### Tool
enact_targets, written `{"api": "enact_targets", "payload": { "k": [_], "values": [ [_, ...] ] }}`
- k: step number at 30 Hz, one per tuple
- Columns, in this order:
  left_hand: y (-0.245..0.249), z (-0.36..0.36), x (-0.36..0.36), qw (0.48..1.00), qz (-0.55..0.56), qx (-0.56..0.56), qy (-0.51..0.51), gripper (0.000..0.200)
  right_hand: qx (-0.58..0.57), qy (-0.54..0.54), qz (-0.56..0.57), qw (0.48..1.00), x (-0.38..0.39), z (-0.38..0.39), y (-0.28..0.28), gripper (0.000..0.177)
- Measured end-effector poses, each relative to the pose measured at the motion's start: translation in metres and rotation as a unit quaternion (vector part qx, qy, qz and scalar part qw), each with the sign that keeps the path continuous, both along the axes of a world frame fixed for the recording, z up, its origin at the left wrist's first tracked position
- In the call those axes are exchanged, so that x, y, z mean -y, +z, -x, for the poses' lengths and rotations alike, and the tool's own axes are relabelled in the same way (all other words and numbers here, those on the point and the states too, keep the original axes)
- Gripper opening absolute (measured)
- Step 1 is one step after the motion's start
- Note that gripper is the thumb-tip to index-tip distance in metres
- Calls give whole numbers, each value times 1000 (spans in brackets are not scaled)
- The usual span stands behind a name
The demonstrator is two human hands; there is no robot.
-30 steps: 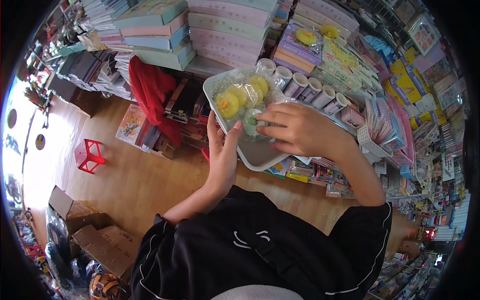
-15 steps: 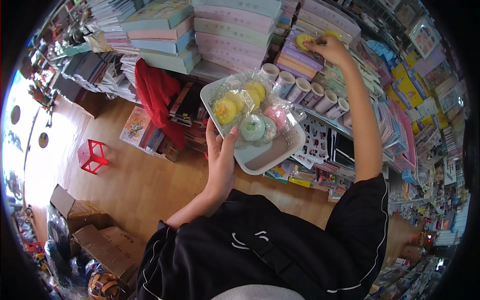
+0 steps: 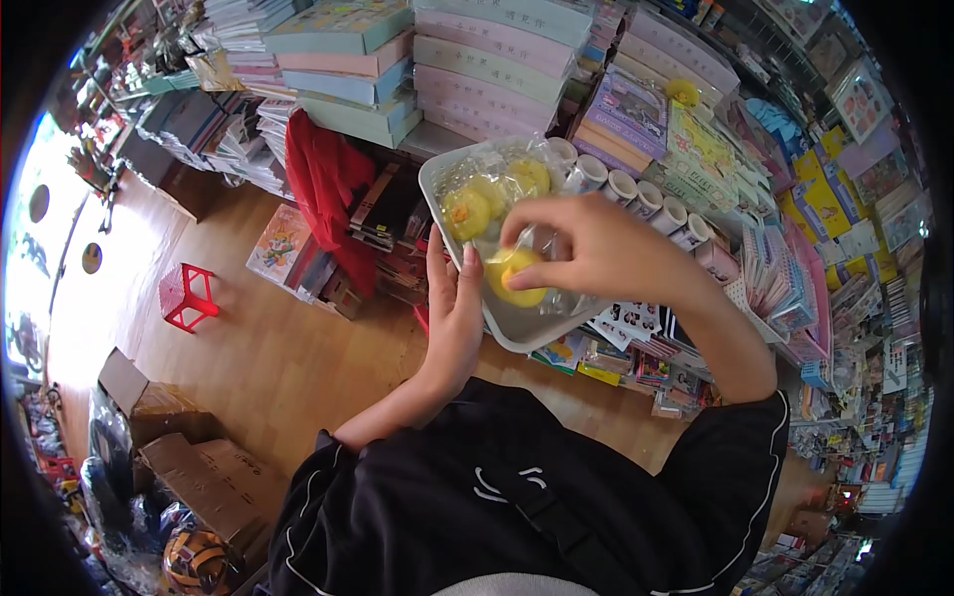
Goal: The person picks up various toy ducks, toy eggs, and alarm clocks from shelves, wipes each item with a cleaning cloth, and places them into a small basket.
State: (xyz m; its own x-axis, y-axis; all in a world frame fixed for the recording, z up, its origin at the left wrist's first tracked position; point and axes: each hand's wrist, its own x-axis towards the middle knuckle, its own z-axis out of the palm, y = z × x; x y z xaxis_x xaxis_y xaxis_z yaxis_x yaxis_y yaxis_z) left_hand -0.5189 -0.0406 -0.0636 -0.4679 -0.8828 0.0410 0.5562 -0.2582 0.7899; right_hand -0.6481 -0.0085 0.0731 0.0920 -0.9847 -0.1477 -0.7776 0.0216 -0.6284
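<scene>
Thumb and fingers of the right hand (image 3: 596,243) pinch a yellow disc (image 3: 515,280) in the head view, the disc lying at the fingertips, over the near part of a white tray (image 3: 527,326). The left hand (image 3: 455,313) grips the tray's left side, thumb up by the rim. Wrapped yellow discs (image 3: 467,213) lie in the far-left part, while pale tray bottom shows toward the near end. Beyond the tray's far edge rise stacked boxes (image 3: 487,74); white rolls (image 3: 646,199) stand near its right side. Wood floor (image 3: 288,387) opens out to the left, with a red stool (image 3: 187,296) well apart.
</scene>
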Motion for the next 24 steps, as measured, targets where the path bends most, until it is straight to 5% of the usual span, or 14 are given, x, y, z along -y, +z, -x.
{"api": "enact_targets", "payload": {
  "k": [5, 9, 11, 15, 18, 19, 20, 24],
  "values": [
    [-2, -3, -2, 1000, 1, 14, -23, 55, -68, 100, 38, 992, 20, -4, -29, 29],
    [-5, -1, -7, 993, 97, 60, 13, 54, -105, 43, 38, 993, 24, -10, -45, 29],
    [-7, -1, -7, 997, 59, 44, -9, 53, -139, 7, 145, 980, 24, -12, -59, 31],
    [-8, -3, -9, 999, 11, 6, -50, 52, -111, -3, 134, 985, 14, -10, -46, 39],
    [-11, -5, -1, 999, -4, -4, -44, 52, -29, -93, 276, 956, 15, 34, -12, 30],
    [-11, -6, 0, 999, -9, -4, -45, 52, -111, -118, 390, 907, 24, 79, -1, 22],
    [-12, -7, 2, 998, -26, -16, -49, 53, -53, -279, 389, 877, 26, 107, 13, 23],
    [-9, -12, 8, 998, -31, -34, -43, 51, -317, -384, 390, 774, 39, 264, -3, 44]
  ]
}}
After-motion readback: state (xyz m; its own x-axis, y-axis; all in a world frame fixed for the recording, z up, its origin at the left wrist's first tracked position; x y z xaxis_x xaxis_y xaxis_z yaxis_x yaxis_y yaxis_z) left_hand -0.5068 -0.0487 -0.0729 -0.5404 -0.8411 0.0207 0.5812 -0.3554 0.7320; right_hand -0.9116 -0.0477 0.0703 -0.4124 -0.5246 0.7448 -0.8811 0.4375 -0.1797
